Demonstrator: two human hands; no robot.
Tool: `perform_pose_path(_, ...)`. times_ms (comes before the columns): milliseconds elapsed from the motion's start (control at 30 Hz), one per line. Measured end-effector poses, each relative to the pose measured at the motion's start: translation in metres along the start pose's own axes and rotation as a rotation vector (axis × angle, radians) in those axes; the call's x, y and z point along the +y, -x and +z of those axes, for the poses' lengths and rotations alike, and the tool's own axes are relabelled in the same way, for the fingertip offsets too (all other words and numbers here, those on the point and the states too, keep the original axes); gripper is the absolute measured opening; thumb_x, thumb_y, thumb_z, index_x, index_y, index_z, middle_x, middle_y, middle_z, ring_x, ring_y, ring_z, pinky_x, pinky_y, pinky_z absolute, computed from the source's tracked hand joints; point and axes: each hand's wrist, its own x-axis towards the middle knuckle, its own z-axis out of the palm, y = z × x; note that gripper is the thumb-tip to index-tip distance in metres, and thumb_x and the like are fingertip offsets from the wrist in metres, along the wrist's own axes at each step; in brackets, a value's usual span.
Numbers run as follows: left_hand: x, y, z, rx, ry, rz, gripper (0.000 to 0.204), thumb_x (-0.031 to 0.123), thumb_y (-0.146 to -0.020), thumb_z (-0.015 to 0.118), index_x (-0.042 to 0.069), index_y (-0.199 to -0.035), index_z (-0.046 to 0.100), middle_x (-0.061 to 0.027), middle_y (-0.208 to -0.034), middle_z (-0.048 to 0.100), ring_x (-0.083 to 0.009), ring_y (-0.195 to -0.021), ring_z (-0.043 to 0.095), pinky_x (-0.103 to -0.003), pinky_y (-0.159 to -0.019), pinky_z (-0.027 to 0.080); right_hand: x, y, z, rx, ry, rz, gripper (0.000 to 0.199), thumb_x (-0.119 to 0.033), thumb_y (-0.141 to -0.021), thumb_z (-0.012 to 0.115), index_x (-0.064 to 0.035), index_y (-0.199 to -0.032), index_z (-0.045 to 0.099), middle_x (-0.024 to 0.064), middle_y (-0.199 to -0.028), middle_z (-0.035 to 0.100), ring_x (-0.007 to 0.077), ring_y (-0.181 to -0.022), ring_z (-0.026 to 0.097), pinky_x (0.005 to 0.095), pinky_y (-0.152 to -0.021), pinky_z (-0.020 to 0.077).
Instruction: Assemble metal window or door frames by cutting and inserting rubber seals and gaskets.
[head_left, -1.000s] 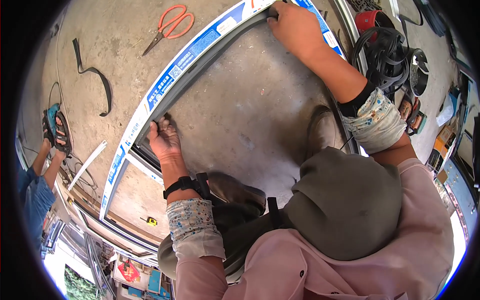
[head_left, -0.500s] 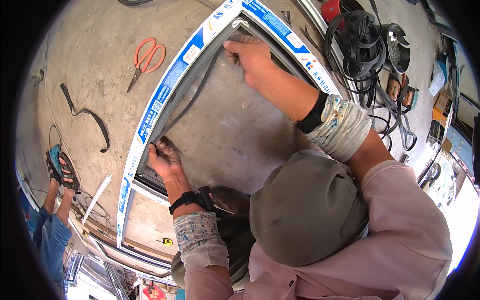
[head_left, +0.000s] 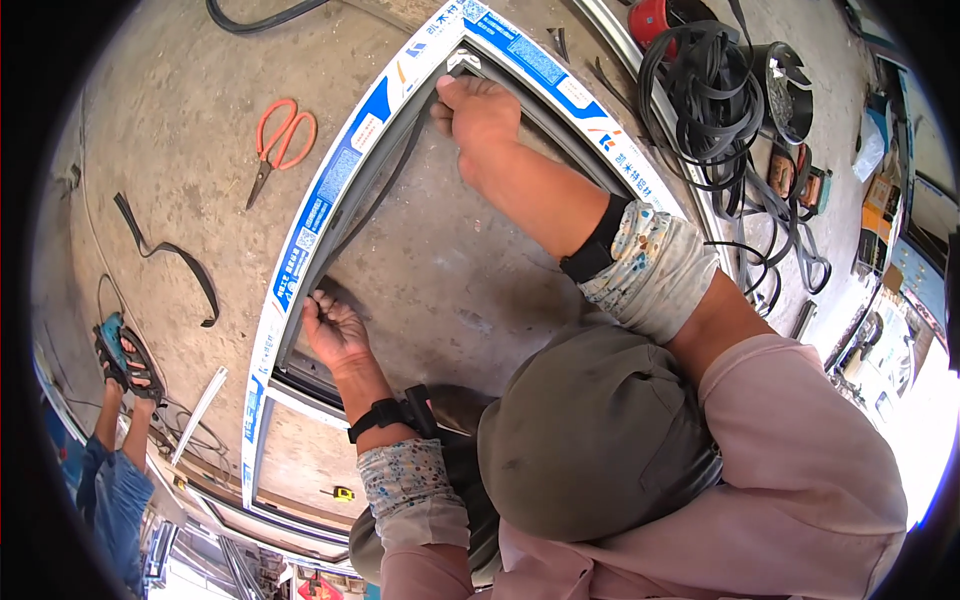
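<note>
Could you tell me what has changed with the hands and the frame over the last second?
The right hand has slid along the frame into its top corner, where it presses the black gasket. The left hand has stayed low on the frame's left side, pinching the gasket. The scissors and the loose strip lie on the floor as before.

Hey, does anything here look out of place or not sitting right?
Yes: the dark rubber strip bows away from the white window frame between the left hand and right hand, hanging loose rather than lying along the frame. Another dark strip lies loose on the concrete.
</note>
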Motion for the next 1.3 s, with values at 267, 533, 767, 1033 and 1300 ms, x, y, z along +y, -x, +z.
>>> perform_pose_path(267,-0.007,0.0,0.011,0.156,-0.027,0.063,0.005,0.008,-0.091,0.058,0.003,-0.091,0.059,-0.0077,-0.081,0.063,-0.0126,-0.065,0.056,-0.022,-0.053,0.047,-0.003,-0.013,0.004,0.123,0.269,-0.084,0.016,-0.014,-0.087,0.069,0.0003,-0.081,0.065,0.0098,-0.073,0.065,0.0183,-0.062,0.06,0.0335,-0.061,0.0478)
perform_pose_path(533,-0.005,-0.002,0.001,0.189,-0.095,0.062,0.008,0.011,-0.093,0.054,0.005,-0.09,0.059,-0.006,-0.078,0.063,-0.0123,-0.062,0.056,-0.021,-0.051,0.045,0.002,-0.013,0.0,0.163,0.515,-0.155,0.018,-0.011,-0.087,0.067,0.0065,-0.085,0.066,0.0123,-0.076,0.067,0.0183,-0.061,0.062,0.0316,-0.06,0.0498)
perform_pose_path(767,-0.028,0.01,0.035,0.24,-0.097,0.103,0.009,0.014,-0.094,0.056,0.006,-0.091,0.06,-0.0063,-0.078,0.064,-0.0133,-0.063,0.057,-0.021,-0.051,0.044,0.012,-0.029,0.008,0.198,0.477,-0.172,0.022,-0.016,-0.089,0.063,0.0035,-0.099,0.066,0.0176,-0.093,0.068,0.0293,-0.08,0.065,0.0395,-0.071,0.0489)
perform_pose_path(1033,-0.023,-0.012,0.027,0.279,-0.062,0.019,0.01,0.016,-0.092,0.056,0.008,-0.089,0.06,-0.0054,-0.073,0.062,-0.0144,-0.06,0.054,-0.022,-0.049,0.039,0.003,-0.016,0.024,0.095,0.157,0.029,0.02,-0.018,-0.097,0.05,-0.0001,-0.1,0.06,0.0125,-0.084,0.068,0.023,-0.061,0.065,0.0348,-0.057,0.0458)
perform_pose_path(1300,-0.035,-0.01,0.051,0.251,-0.065,-0.017,0.01,0.011,-0.089,0.057,0.005,-0.097,0.059,-0.0118,-0.084,0.064,-0.0177,-0.063,0.055,-0.024,-0.053,0.039,0.009,-0.013,0.007,-0.214,0.309,-0.055,0.018,-0.012,-0.098,0.048,0.0017,-0.103,0.057,0.0114,-0.091,0.064,0.0219,-0.07,0.064,0.037,-0.069,0.055)
